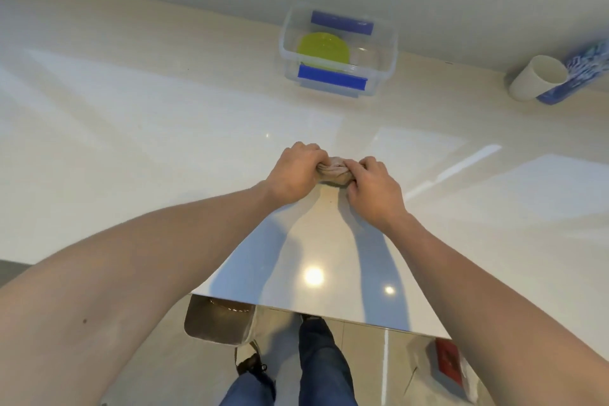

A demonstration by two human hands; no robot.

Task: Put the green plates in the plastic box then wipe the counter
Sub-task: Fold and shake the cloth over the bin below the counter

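A bunched-up beige cloth (334, 171) lies on the glossy cream counter (131, 148) in the middle of the view. My left hand (294, 173) grips its left end and my right hand (375, 189) grips its right end; most of the cloth is hidden under my fingers. Farther back stands a clear plastic box (389, 43) with blue clips on its near and far sides. Green plates (323, 49) lie flat inside it, towards its left half; how many are stacked I cannot tell.
At the back right a white cup (535, 81) and a blue patterned container (580, 76) lean near the wall. The counter's front edge (313, 311) runs just above my legs. Below it are a grey bin (217, 323) and a red item (448, 362) on the floor.
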